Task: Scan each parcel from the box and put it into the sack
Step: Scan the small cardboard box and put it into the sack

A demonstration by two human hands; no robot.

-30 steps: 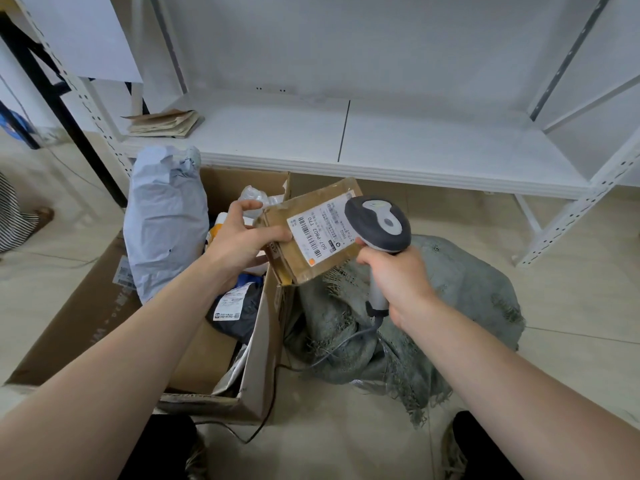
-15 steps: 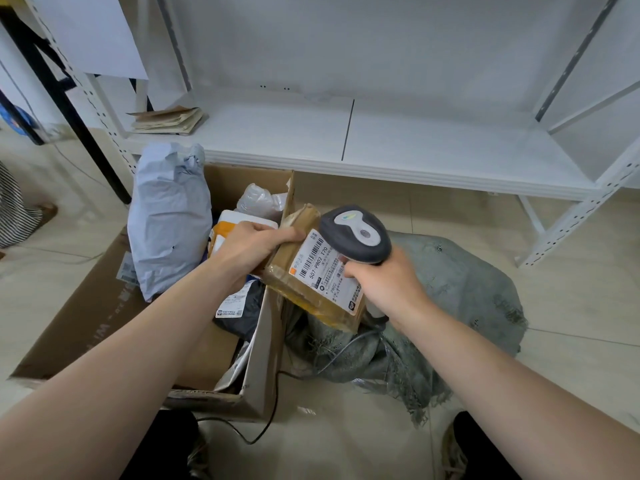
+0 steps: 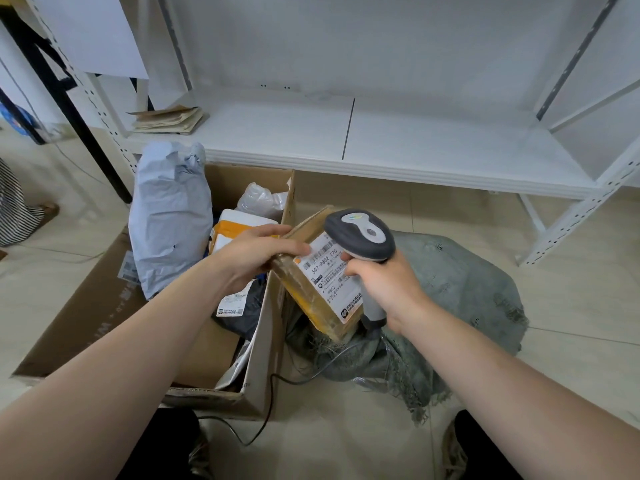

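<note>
Small brown taped cardboard parcel (image 3: 325, 289), white barcode label up, tilted in my left fingers (image 3: 291, 249), grey handheld scanner (image 3: 360, 233) in my right fingers (image 3: 353, 268) over its label, above crumpled grey-green woven sack (image 3: 460, 289), beside open brown cardboard box (image 3: 266, 341)

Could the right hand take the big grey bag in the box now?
Probably not: the right hand grips the scanner, and the brown parcel in the left hand lies between it and the grey bag.

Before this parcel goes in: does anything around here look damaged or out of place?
Yes: the green sack is frayed, with ragged holes on its right side and loose threads at its near edge; small parcels might slip out. The cardboard box is crumpled at its near corner.
</note>
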